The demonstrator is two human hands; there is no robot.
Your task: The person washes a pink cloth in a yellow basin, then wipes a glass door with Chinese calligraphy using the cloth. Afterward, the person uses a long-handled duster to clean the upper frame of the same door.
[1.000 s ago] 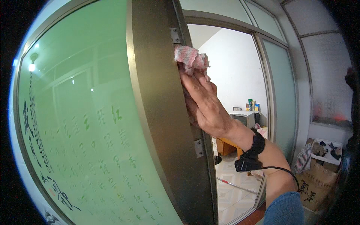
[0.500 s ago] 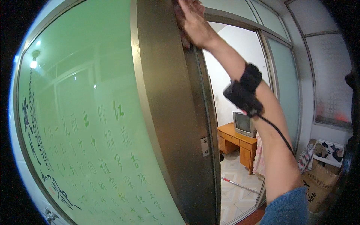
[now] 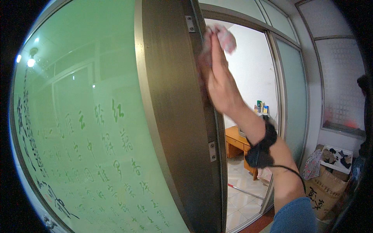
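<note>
My right hand reaches up with its fingers pressed against the narrow edge of a brown metal door frame. In it is a crumpled pinkish-white cloth, which sticks out past the fingertips and is somewhat blurred. Part of the cloth lies between the hand and the frame edge. A black band with a small device and a cable sits on my right forearm. Beside the frame, a green glass panel with written characters fills the left. My left hand is out of view.
Metal plates are fixed to the frame edge. Through the doorway stand a wooden desk and a partly hidden television, with a pole on the tiled floor. A cardboard box and a white tray stand at right.
My right hand has moved down along the frame edge with the cloth, uncovering an upper metal plate. The forearm has dropped too, and now hides most of the television.
</note>
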